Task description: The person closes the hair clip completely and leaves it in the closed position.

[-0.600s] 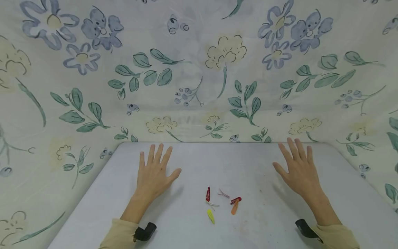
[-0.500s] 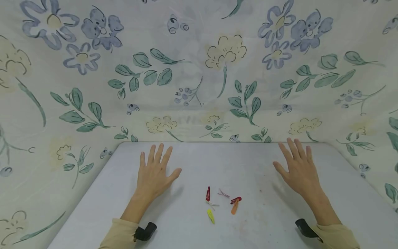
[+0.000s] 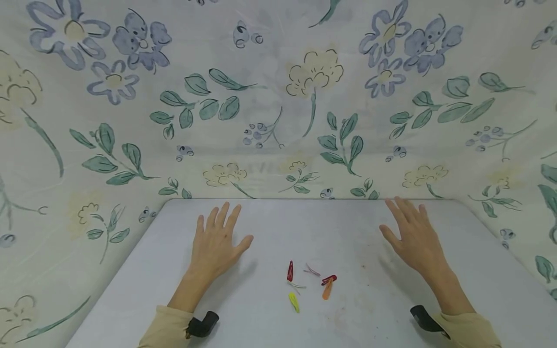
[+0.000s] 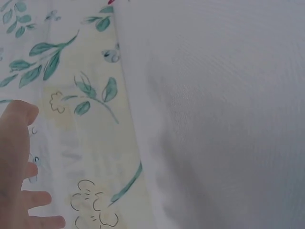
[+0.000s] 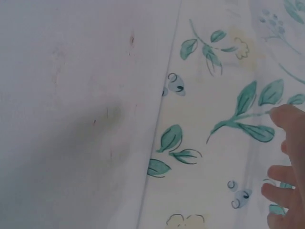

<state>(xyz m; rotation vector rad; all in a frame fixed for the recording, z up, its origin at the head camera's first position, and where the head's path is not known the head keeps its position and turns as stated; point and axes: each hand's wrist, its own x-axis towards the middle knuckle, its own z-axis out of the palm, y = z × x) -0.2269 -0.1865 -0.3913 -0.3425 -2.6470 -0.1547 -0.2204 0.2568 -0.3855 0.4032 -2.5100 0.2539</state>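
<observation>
Small hair clips lie near the middle of the white table (image 3: 261,328). A red snap clip (image 3: 290,270) has a thin whitish piece (image 3: 297,285) at its lower end, and a yellow clip (image 3: 294,302) lies below them. To the right are a thin pink piece (image 3: 312,270), another red clip (image 3: 331,278) and an orange clip (image 3: 327,290) touching it. My left hand (image 3: 215,249), fingers spread, hovers over the table left of the clips. Over the right side hovers my right hand (image 3: 415,241), its fingers extended. Neither hand touches a clip.
A flowered cloth (image 3: 270,96) hangs behind and beside the table. Each wrist carries a dark camera, one at the left cuff (image 3: 167,326) and one at the right cuff (image 3: 470,328). Small reddish marks (image 5: 132,40) dot the table's right part.
My right hand has shifted slightly left and its fingers have drawn closer together. The left hand has barely moved, and the clips lie as before.
</observation>
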